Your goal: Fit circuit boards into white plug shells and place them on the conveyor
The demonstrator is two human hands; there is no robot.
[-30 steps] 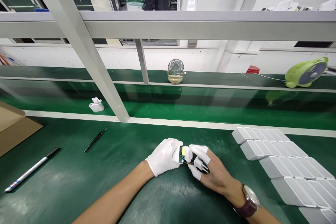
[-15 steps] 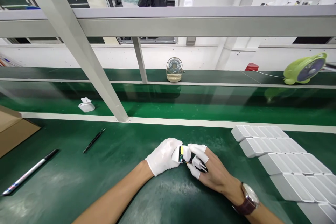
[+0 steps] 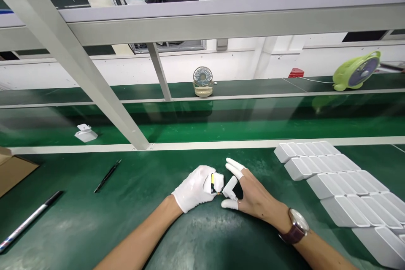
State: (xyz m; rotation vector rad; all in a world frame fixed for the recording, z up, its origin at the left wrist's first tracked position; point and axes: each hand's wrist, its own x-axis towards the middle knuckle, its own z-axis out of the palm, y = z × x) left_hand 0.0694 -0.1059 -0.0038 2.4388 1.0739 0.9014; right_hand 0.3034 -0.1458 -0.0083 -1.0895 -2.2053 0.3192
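Note:
My left hand (image 3: pixel 196 188), in a white glove, is closed around a small white plastic housing (image 3: pixel 219 182). A yellow part and a bit of circuit board show at the housing's open side. Just right of it is a white angled plug piece (image 3: pixel 230 188), between the thumb and fingers of my right hand (image 3: pixel 248 190). White finger cots cover those fingertips, which are spread apart with the thumb below the piece. Whether they touch it, I cannot tell. The link between plug piece and housing is mostly hidden.
Rows of white plastic cases (image 3: pixel 344 181) stand on the right of the green table. A black pen (image 3: pixel 107 176), a marker (image 3: pixel 31 221) and a cardboard box (image 3: pixel 15 173) lie left. Beyond the metal frame (image 3: pixel 221 145), a white part (image 3: pixel 86 133) rests on the green belt.
My right hand has spread its fingers around the plug piece, whose prongs no longer show. The left hand keeps its hold on the housing. The camera view has shifted and tilted slightly.

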